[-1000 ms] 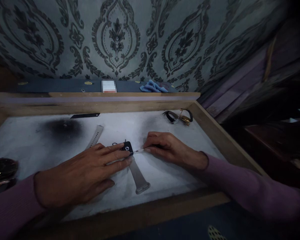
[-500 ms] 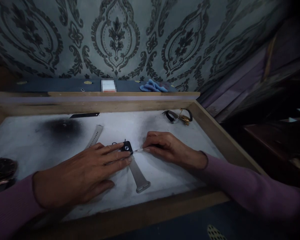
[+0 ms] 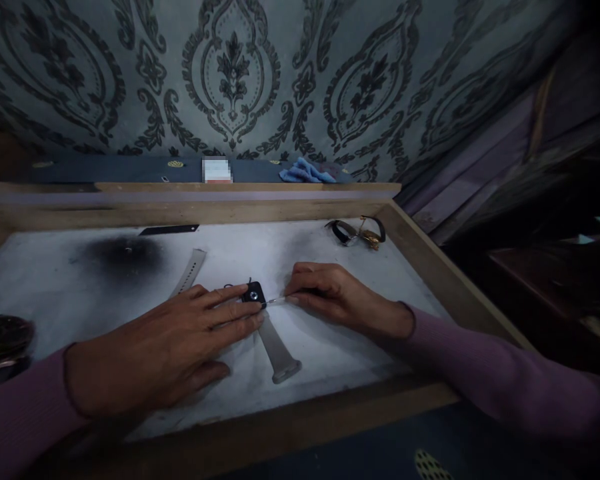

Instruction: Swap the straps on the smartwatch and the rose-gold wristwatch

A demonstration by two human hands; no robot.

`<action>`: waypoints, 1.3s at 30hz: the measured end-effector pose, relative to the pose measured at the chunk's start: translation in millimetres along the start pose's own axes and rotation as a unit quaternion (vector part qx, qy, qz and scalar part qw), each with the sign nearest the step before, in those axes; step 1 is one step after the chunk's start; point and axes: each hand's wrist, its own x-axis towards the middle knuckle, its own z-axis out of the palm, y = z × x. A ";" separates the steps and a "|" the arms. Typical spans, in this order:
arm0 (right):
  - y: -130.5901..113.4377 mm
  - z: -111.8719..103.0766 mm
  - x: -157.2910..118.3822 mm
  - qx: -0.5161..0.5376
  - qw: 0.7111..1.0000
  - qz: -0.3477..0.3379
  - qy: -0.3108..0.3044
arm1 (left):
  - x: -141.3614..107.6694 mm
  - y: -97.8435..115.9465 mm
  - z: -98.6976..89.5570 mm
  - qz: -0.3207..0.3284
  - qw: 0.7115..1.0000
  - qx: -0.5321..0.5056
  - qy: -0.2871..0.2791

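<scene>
My left hand [image 3: 180,340] lies flat with its fingers stretched out, the fingertips resting on the black smartwatch case [image 3: 255,293]. The case lies face down and shows a round sensor on its back. My right hand [image 3: 330,293] pinches a slim tool [image 3: 276,301] with a pale shaft and a metal tip. That tip touches, or nearly touches, the lower right edge of the case. A grey watch strap [image 3: 277,353] lies below the case, its upper end near my left fingertips. Another grey strap piece [image 3: 190,270] with holes is partly hidden behind my left hand.
The work surface is a white tray [image 3: 240,247] with a raised wooden rim [image 3: 410,233]. A black blade [image 3: 169,230] lies at the back, wristwatches [image 3: 357,233] at the back right, a dark watch [image 3: 5,337] at the far left. A blue cloth [image 3: 307,172] lies on the ledge behind.
</scene>
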 end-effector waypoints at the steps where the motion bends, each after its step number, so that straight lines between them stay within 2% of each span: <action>1: 0.2 0.3 0.0 0.001 1.000 -0.002 0.000 | 0.1 0.2 -0.3 0.000 1.000 0.000 -0.001; 13: -2.8 1.1 0.9 0.030 0.999 0.014 -0.002 | 2.4 0.3 -4.3 -0.003 0.999 0.000 -0.035; 39: 0.0 7.4 1.8 0.063 0.998 0.023 0.008 | 0.5 2.8 -6.5 0.003 1.000 0.022 -0.002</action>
